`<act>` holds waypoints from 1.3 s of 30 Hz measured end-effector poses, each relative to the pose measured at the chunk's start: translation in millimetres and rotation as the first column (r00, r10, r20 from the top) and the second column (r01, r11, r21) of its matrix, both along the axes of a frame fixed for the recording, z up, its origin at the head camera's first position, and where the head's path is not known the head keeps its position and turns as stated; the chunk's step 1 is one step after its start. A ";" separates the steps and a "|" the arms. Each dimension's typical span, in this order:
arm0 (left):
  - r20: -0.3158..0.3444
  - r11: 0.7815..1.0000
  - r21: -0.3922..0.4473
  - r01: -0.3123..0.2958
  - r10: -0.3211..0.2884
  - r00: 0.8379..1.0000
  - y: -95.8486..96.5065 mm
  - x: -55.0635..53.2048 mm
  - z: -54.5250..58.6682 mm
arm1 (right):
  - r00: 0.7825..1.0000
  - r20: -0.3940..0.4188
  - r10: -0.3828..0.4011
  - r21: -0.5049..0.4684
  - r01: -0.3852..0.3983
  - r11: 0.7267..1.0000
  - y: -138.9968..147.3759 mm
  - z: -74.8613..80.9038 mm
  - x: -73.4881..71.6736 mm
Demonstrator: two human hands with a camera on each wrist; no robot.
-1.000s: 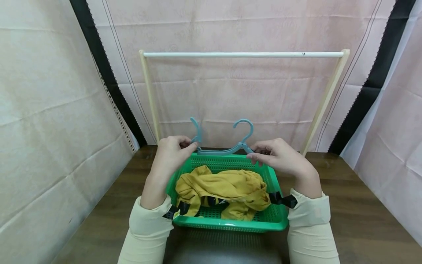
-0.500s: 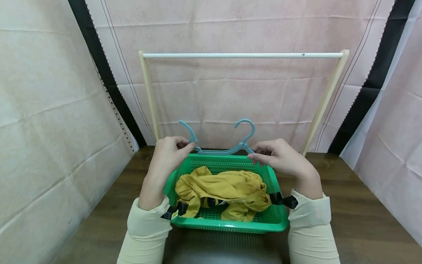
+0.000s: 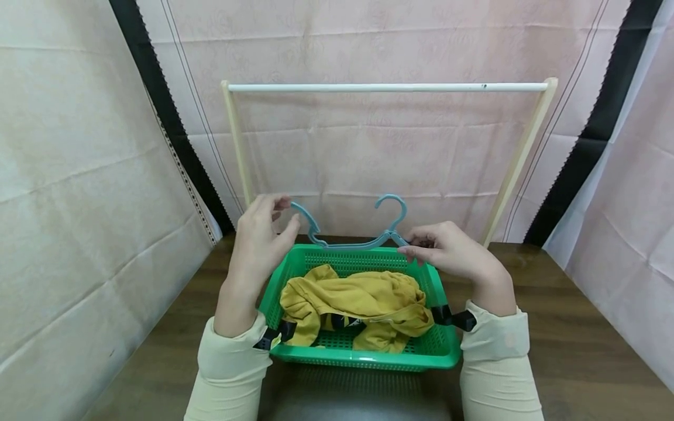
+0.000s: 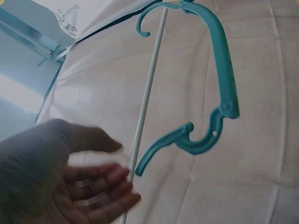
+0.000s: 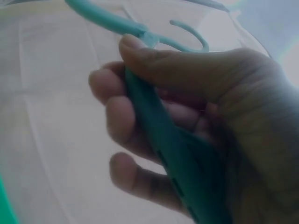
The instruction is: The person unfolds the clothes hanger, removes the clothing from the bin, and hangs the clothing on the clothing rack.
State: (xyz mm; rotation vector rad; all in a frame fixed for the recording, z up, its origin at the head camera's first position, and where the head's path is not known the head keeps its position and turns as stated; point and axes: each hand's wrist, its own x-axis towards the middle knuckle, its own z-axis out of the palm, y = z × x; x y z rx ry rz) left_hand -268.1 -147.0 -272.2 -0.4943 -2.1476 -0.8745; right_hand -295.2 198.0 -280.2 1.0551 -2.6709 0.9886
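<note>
Blue hanger (image 4: pixel 223 65) is gripped by curled right fingers (image 5: pixel 120 121) (the left fingers (image 4: pixel 112 207), parted, hold nothing).

In my right hand (image 3: pixel 447 248): hanger (image 4: pixel 222 60), smooth plastic. Below it: basket (image 3: pixel 363 358), glossy plastic; inside, garment (image 3: pixel 358 295), matt creased cloth. Under both: table (image 3: pixel 558 327), smooth, wood-grained.

1. Creased, pale-pink fabric walls (image 3: pixel 379 158) enclose me far, left and right.
2. Long black jagged-edged strips (image 3: pixel 175 117) mark both far corners.
3. A dark-brown wood-grain table (image 3: pixel 568 327) lies before me.
4. White light (image 4: pixel 21 93) glares in my left-wrist view.
</note>
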 end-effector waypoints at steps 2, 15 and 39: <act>-0.121 0.996 -0.058 0.070 -0.077 0.990 3.7 -1.4 0.3 | 1.000 0.014 0.007 0.009 -0.007 1.000 -1.6 0.8 -0.2; 0.075 0.859 -0.433 0.274 -0.269 0.960 36.1 4.5 -13.1 | 0.993 0.099 0.067 0.108 -0.077 0.991 -15.0 3.9 13.5; 0.432 0.820 -0.484 0.306 -0.081 0.898 39.8 3.2 -15.9 | 0.994 0.007 0.105 0.080 -0.105 0.991 -15.6 9.3 17.3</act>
